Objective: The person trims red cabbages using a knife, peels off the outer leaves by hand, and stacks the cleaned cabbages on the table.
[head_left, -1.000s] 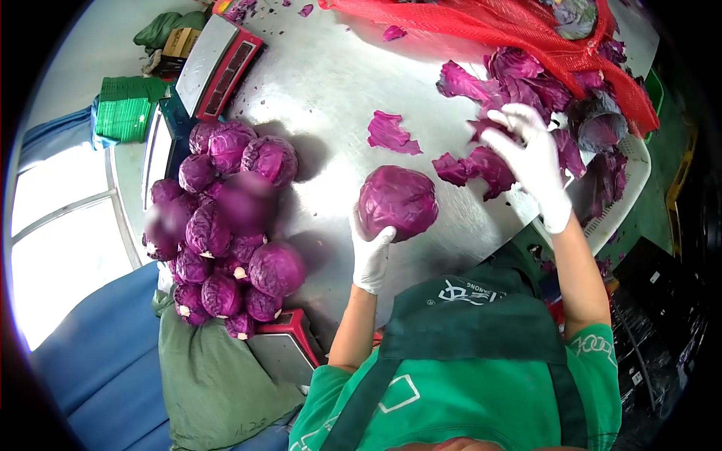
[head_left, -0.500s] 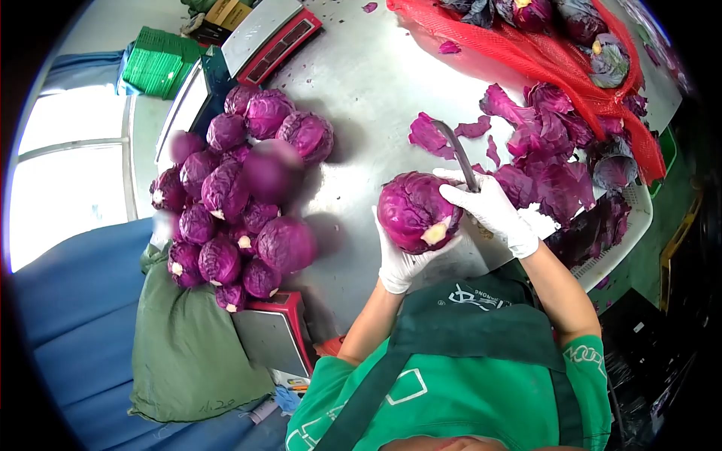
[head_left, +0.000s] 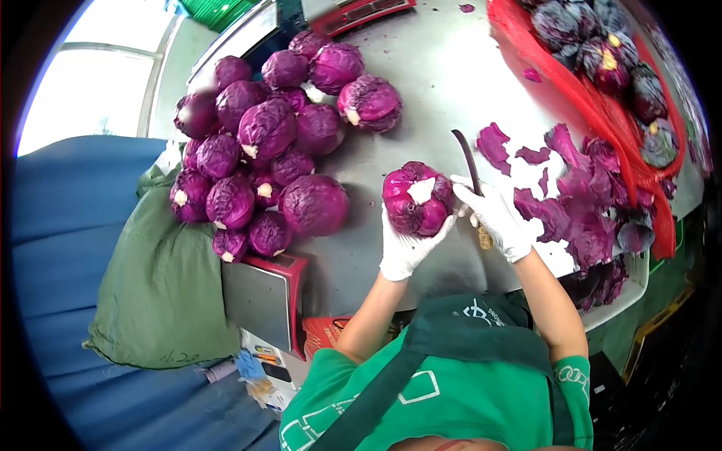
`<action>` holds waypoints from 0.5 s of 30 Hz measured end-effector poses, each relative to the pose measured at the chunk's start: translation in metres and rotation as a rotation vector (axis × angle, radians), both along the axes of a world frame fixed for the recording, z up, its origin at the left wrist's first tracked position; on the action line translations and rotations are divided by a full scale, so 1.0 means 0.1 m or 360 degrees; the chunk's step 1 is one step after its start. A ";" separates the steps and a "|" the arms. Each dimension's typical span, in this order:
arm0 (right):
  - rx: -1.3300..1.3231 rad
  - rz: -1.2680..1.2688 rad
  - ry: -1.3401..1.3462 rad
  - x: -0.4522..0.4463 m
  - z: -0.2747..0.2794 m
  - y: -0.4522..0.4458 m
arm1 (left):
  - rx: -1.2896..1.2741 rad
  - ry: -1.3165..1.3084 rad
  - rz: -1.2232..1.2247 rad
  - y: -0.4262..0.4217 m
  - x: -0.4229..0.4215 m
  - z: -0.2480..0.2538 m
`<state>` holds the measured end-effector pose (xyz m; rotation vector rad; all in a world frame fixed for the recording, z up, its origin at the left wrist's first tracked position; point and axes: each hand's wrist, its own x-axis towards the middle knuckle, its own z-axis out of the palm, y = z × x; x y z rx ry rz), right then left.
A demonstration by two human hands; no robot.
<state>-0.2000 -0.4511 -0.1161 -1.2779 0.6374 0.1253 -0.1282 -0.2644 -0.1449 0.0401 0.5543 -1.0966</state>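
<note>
A trimmed red cabbage (head_left: 414, 203) rests in my left hand (head_left: 404, 246), which wears a white glove and is closed around its lower side. The pale cut stem of the cabbage faces up. My gloved right hand (head_left: 496, 219) grips a knife (head_left: 469, 161) with a dark curved blade and a light brown handle. The blade points away from me, just right of the cabbage, and its edge does not touch it as far as I can see. My right fingertips are close to the cabbage's right side.
On the left, several trimmed red cabbages (head_left: 267, 128) are piled beside a red-framed scale (head_left: 263, 297) and a green sack (head_left: 165, 286). Loose purple leaves (head_left: 583, 203) lie on the right by a white basket (head_left: 639, 282). A red mesh bag (head_left: 594, 98) holds several untrimmed cabbages.
The cabbage has turned so its stem end faces up. The knife blade now stands straighter. The view has shifted, so the pile appears higher and further right.
</note>
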 end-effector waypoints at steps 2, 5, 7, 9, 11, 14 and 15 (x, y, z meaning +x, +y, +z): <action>-0.0045 -0.0015 0.0006 0.01 -0.03 -0.04 | 0.0129 0.0019 0.0197 0.09 0.13 -0.09; -0.0173 -0.0278 -0.0132 -0.06 -0.30 -0.24 | 0.0142 0.0044 0.0331 0.20 0.35 0.00; -0.0279 -0.0432 -0.0146 -0.17 -0.53 -0.53 | 0.0254 -0.0048 0.0467 0.30 0.50 -0.08; -0.0444 -0.0639 -0.0150 -0.34 -0.80 -0.87 | 0.0270 -0.0046 0.0572 0.32 0.60 -0.11; -0.0422 -0.0868 -0.0041 -0.49 -0.68 -0.99 | -0.0032 0.0151 0.0635 0.30 0.60 0.06; -0.0355 -0.1058 -0.0221 -0.90 -0.75 -1.24 | -0.0266 0.0047 0.0797 0.33 0.61 0.12; -0.0344 -0.1115 -0.0209 -1.01 -0.75 -1.31 | -0.0215 -0.0143 0.0633 0.38 0.67 0.00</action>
